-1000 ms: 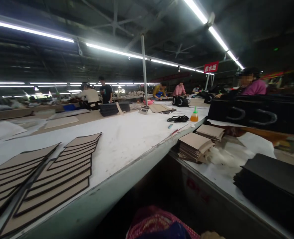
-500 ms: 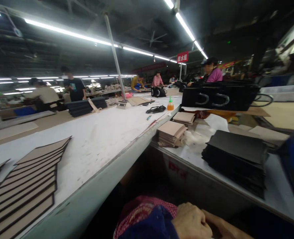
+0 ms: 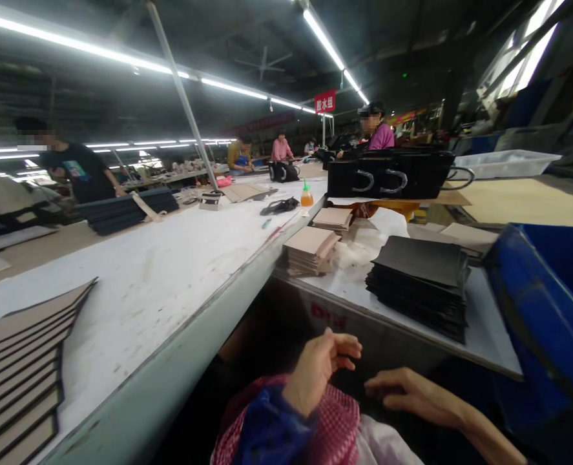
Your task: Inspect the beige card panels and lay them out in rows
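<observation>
left hand [image 3: 321, 369] — fingers loose, empty | right hand [image 3: 409, 392] — fingers loose, empty

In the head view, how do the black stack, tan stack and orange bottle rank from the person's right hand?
From the right hand:
1. Black stack, ahead on the side table.
2. Tan stack, left of it.
3. Orange bottle, far back on the long table.

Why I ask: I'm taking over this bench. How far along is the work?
Done, it seems: tan panels with black edges lie fanned out on the white table, and a tan stack and a black stack sit on the bench. In hand: nothing; the left hand and right hand are empty. Remaining: those stacks, seemingly waiting.
</observation>
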Motion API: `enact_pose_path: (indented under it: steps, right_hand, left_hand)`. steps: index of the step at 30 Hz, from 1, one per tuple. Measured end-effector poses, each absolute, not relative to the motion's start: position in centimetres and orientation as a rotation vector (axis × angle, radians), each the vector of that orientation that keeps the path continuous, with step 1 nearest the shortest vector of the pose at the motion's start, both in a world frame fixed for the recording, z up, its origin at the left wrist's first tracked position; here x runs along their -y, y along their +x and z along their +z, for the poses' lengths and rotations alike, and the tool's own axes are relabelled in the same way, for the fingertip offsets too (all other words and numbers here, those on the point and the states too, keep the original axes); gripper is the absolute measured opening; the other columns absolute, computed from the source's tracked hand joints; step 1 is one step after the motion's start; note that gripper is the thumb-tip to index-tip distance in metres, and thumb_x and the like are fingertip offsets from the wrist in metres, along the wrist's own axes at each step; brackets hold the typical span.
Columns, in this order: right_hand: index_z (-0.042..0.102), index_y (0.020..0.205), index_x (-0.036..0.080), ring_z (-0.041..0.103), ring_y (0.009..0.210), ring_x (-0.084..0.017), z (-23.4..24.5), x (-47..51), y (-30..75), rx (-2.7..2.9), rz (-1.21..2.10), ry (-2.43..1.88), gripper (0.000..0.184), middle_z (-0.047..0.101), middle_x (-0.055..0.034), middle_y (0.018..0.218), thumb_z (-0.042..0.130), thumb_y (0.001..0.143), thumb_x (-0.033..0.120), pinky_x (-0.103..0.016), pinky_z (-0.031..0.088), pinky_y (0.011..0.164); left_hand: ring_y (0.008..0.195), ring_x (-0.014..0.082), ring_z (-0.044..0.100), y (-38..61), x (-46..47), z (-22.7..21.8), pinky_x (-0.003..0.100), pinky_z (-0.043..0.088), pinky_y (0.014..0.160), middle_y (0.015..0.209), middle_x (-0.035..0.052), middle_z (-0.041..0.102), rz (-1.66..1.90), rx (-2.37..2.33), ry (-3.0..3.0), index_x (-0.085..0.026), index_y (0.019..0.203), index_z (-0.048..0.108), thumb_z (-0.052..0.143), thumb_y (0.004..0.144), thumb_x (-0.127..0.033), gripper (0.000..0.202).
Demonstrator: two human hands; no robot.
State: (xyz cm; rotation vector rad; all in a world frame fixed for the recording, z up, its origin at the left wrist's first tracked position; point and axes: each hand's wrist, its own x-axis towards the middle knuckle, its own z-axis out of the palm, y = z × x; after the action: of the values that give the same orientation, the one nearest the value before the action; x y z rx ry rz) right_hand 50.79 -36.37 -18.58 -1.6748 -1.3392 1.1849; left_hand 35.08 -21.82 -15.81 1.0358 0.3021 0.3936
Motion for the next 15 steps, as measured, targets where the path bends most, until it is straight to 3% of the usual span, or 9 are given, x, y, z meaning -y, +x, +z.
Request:
enact_pose_path:
  steps: [3,7,11,15]
  right_hand:
    - [0.069,0.112,0.017,0.066,0.090,-0.026,-18.5,34.6,51.7,1.080,0.984,-1.601,0.046,0.069,-0.0124,0.107,0.055,0.084,0.051,-0.041,0.053,0.082]
    - [0.055,0.131,0.017,0.061,0.109,-0.029,-17.5,31.7,50.4,0.916,0.697,-1.438,0.063,0.061,-0.0155,0.125,0.037,0.090,0.062,-0.047,0.048,0.095]
    - [0.051,0.134,0.022,0.043,0.130,-0.026,-16.1,29.2,47.2,1.241,0.354,-1.544,0.052,0.050,-0.0091,0.139,0.033,0.096,0.051,-0.048,0.030,0.111]
    - [0.040,0.142,0.020,0.023,0.140,-0.024,-16.2,26.5,44.1,1.736,0.145,-1.536,0.049,0.035,-0.0069,0.149,0.029,0.099,0.041,-0.049,0.021,0.114]
  left_hand:
    - [0.111,0.0260,0.056,34.3,20.0,-15.1,0.034,0.045,0.087,0.112,0.0184,0.065,0.406,-0.218,0.719,-0.010,0.111,0.065,0.038,0.092,-0.052,0.054]
    - [0.124,0.0256,0.049,33.7,18.4,-15.0,0.040,0.039,0.098,0.125,0.0162,0.059,0.404,-0.178,0.516,-0.020,0.138,0.042,0.030,0.095,-0.052,0.055]
    - [0.128,0.0250,0.045,34.2,18.3,-16.0,0.038,0.040,0.099,0.136,0.0122,0.051,0.439,-0.261,0.425,-0.018,0.129,0.052,0.030,0.095,-0.049,0.051]
    - [0.126,0.0240,0.047,35.2,19.7,-16.9,0.038,0.039,0.102,0.133,0.0102,0.054,0.396,-0.332,0.329,-0.018,0.123,0.058,0.028,0.095,-0.041,0.047]
